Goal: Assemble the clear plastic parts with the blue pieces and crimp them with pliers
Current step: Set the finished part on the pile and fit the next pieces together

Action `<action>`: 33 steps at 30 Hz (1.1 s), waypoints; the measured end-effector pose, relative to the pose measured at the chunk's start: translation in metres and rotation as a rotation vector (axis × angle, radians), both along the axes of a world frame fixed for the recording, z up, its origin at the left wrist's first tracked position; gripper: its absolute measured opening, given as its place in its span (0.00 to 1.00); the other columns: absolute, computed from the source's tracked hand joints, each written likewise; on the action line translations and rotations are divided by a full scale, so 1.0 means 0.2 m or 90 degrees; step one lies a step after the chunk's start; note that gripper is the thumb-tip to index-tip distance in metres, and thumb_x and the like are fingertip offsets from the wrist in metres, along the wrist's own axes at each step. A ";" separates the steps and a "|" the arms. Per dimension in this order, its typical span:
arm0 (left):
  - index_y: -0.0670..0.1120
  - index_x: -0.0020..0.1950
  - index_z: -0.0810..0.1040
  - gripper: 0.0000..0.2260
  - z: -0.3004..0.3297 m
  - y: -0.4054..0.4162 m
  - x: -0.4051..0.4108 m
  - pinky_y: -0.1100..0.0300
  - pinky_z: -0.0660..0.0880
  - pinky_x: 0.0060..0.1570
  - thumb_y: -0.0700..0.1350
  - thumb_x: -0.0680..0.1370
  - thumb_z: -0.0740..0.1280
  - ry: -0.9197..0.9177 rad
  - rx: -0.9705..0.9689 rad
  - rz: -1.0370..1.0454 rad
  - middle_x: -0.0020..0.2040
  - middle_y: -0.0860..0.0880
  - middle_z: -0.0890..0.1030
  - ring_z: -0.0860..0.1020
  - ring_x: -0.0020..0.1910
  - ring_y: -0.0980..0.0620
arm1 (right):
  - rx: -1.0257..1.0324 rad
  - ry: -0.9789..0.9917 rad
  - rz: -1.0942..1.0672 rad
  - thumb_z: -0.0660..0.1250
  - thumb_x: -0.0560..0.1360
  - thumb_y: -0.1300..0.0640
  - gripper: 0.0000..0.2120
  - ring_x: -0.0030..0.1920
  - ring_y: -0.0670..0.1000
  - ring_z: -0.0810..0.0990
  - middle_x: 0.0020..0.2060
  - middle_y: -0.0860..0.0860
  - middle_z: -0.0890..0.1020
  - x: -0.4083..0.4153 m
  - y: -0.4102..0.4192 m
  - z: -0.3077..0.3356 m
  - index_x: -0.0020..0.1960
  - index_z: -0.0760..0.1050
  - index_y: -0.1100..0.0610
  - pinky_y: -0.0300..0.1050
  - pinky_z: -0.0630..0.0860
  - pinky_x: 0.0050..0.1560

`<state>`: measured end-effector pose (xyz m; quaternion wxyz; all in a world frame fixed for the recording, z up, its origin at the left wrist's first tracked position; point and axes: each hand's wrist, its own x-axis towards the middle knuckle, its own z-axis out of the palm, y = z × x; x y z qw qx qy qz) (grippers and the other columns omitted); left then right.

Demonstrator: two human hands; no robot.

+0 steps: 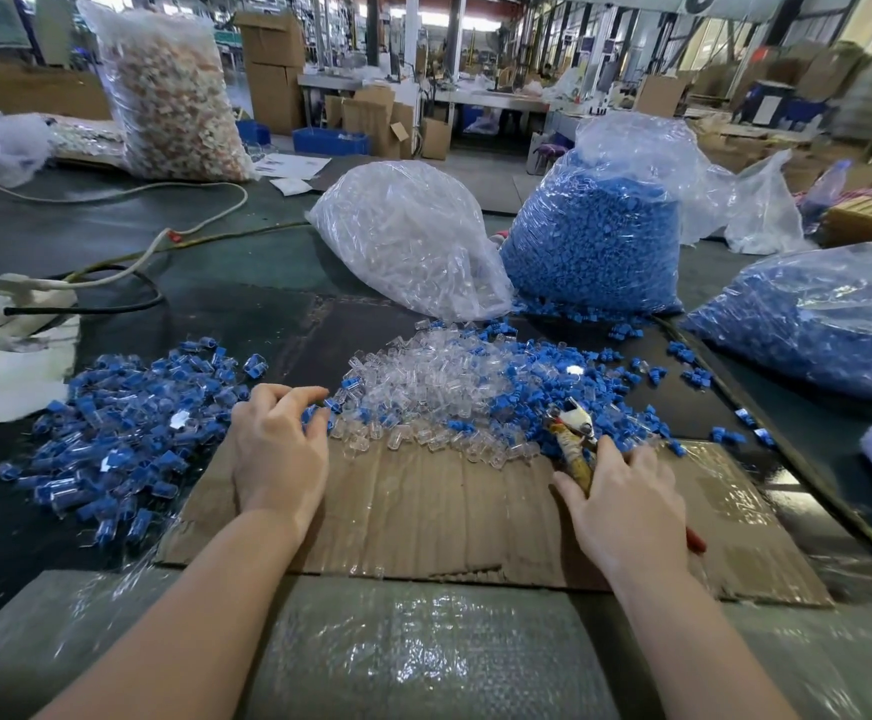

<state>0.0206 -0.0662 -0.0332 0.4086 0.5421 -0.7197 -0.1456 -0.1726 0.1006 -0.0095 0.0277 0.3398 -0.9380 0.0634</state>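
Observation:
A heap of clear plastic parts [413,387] lies in the middle of the table, merging on its right into loose blue pieces [553,376]. To the left spreads a pile of assembled blue-and-clear parts [127,423]. My left hand [278,449] hovers at the left edge of the clear heap with its fingers curled; a blue piece sits at its fingertips, and whether it is held I cannot tell. My right hand [626,506] grips the handles of the pliers [571,433], whose jaws point up into the blue pieces.
A cardboard sheet [423,511] lies under both hands, with bubble wrap [423,652] at the near edge. Behind stand a bag of clear parts [413,236] and two bags of blue pieces [595,241] [818,319]. Cables and a power strip [34,293] lie at left.

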 end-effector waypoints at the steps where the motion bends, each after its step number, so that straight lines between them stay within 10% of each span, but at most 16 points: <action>1: 0.46 0.53 0.80 0.07 0.00 0.02 -0.01 0.63 0.61 0.45 0.42 0.76 0.67 0.005 -0.017 -0.031 0.47 0.51 0.72 0.66 0.49 0.53 | 0.006 0.006 -0.004 0.55 0.77 0.37 0.29 0.65 0.56 0.67 0.65 0.57 0.68 0.00 0.00 0.00 0.70 0.61 0.55 0.50 0.67 0.64; 7: 0.44 0.51 0.81 0.06 0.00 0.08 -0.08 0.59 0.69 0.45 0.41 0.75 0.69 -0.068 0.009 -0.151 0.45 0.50 0.76 0.74 0.46 0.49 | -0.086 0.060 0.054 0.59 0.77 0.41 0.24 0.65 0.54 0.66 0.63 0.53 0.69 0.04 -0.04 0.02 0.70 0.62 0.49 0.51 0.61 0.67; 18: 0.44 0.51 0.81 0.07 0.03 0.22 -0.27 0.82 0.65 0.44 0.38 0.74 0.70 0.014 0.046 -0.307 0.41 0.58 0.73 0.71 0.39 0.61 | -0.082 0.053 0.084 0.59 0.79 0.52 0.08 0.66 0.53 0.62 0.65 0.49 0.66 0.08 -0.15 -0.01 0.53 0.76 0.48 0.58 0.54 0.71; 27: 0.46 0.52 0.82 0.09 0.01 0.27 -0.34 0.62 0.73 0.48 0.39 0.73 0.71 0.067 0.034 -0.388 0.45 0.54 0.78 0.76 0.44 0.53 | -0.161 0.056 0.238 0.60 0.78 0.55 0.08 0.64 0.53 0.64 0.61 0.49 0.72 0.17 -0.20 0.01 0.51 0.78 0.51 0.54 0.53 0.69; 33: 0.52 0.45 0.78 0.08 -0.01 0.25 -0.31 0.78 0.68 0.41 0.38 0.74 0.69 0.168 0.116 -0.297 0.40 0.58 0.78 0.75 0.40 0.63 | -0.206 -0.019 0.240 0.59 0.79 0.50 0.09 0.58 0.50 0.69 0.54 0.46 0.75 0.17 -0.26 0.03 0.54 0.77 0.49 0.49 0.58 0.63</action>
